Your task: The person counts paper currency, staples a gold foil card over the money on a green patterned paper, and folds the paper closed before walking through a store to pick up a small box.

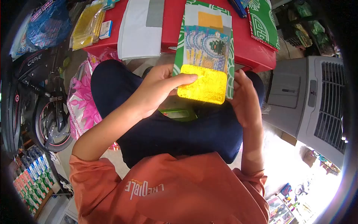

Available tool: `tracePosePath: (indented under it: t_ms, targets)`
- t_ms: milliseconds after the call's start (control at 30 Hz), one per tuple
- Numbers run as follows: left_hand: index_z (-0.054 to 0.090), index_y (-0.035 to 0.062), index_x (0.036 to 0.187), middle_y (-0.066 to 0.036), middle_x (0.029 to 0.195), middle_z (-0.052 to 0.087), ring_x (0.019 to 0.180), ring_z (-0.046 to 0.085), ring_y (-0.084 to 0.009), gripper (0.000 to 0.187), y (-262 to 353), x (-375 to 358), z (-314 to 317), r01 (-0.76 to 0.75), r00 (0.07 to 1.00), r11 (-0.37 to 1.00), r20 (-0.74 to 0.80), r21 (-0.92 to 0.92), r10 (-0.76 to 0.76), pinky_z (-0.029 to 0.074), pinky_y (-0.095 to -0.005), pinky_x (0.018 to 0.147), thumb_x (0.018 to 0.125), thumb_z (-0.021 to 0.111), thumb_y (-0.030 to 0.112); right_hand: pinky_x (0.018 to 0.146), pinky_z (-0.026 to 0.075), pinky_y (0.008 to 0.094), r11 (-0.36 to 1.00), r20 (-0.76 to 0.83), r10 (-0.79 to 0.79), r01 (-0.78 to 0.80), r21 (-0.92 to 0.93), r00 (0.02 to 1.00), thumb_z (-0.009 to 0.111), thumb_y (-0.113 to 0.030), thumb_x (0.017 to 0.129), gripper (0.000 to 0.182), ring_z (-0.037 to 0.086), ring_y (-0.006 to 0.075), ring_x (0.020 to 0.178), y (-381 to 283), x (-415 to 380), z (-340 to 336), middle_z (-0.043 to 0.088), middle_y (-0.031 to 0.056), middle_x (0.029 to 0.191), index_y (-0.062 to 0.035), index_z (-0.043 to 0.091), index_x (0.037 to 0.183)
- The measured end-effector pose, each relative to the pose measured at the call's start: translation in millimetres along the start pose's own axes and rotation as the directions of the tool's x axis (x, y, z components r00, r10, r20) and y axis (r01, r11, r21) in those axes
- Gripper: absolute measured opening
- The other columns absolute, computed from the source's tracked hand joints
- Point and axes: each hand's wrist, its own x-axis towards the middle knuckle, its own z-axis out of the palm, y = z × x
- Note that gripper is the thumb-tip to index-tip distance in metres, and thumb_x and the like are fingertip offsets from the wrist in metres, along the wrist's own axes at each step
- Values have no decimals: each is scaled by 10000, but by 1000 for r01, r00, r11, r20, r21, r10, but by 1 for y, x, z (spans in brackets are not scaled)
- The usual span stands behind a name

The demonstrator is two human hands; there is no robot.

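Both hands hold up a stack of printed paper sheets (207, 44) over my lap. A shiny gold foil sheet (203, 89) lies at the stack's near end, with blue patterned notes and an orange-and-white sheet above it and a green-bordered sheet behind. My left hand (158, 89) grips the stack's left edge, thumb pressed on the gold foil. On the right edge, my right hand (244, 99) supports the stack from behind and beside.
A red table (253, 52) stands ahead with white paper sheets (140, 31), green patterned packs (263, 20) and yellow packets (86, 26). A parked motorbike (48, 112) is on the left, pink wrapped goods (82, 100) lie beside my knee, and a grey air cooler (313, 100) stands right.
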Motion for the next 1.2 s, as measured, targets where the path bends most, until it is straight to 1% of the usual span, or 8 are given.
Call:
tracePosePath:
  t_ms: [100,233,333,600,900,967,1067,1200]
  targets:
    - [666,-31,1215,-78,1125,728,989,692,-114,330,-3,-14,3,18,999,997,25,77,-20,538,-274,892,980,695,199,958,535,325,999,8,20,-20,-29,1000,655,-282,1004,428,685,173,1102,5,13,10,698,144,1219,18,596,1303]
    - [698,-40,1155,-60,1025,743,881,685,-77,308,-6,-28,7,-26,999,980,34,195,19,547,-227,779,971,725,206,934,562,358,996,27,20,-18,-83,999,711,-165,958,374,718,194,1000,0,19,28,713,145,1167,35,610,1258]
    - [711,-18,1165,-60,1091,739,969,665,-86,301,-1,-31,0,-32,998,960,56,279,17,533,-268,868,947,755,186,915,573,353,988,88,-126,133,-77,988,720,-73,931,276,722,191,986,-8,20,38,735,123,1127,22,661,1184]
    - [759,21,1089,9,962,742,826,628,-32,235,53,11,4,-314,938,677,109,666,328,500,-219,725,931,776,194,906,553,322,799,254,-485,542,-261,837,742,-79,915,223,715,159,975,-67,39,47,759,96,1072,-11,730,1127]
    - [751,-7,1115,-45,999,768,882,662,-72,272,91,88,-9,-479,834,458,225,749,504,523,-259,798,929,770,191,861,541,294,594,356,-656,746,-301,666,788,-143,885,248,705,130,932,-101,93,41,766,59,1029,-24,755,1099]
    - [746,-12,1121,-47,1001,768,879,658,-70,286,92,97,-10,-471,825,404,229,784,517,521,-261,793,932,766,201,803,530,272,552,342,-634,715,-429,694,782,-144,886,232,689,102,894,-102,98,35,766,40,1004,-37,763,1092]
    - [754,-14,1109,-146,933,773,826,717,-164,325,86,106,-15,-473,816,409,212,780,538,537,-299,764,915,771,247,711,498,245,516,343,-628,704,-489,698,777,-150,888,212,656,66,826,-98,106,28,762,10,961,-59,776,1079]
    - [754,-9,1120,-153,942,773,827,720,-171,348,83,110,-18,-406,853,428,168,807,493,547,-307,760,910,776,268,636,455,229,532,337,-667,742,-408,664,780,-167,887,203,619,40,756,-82,115,26,756,-17,925,-72,783,1066]
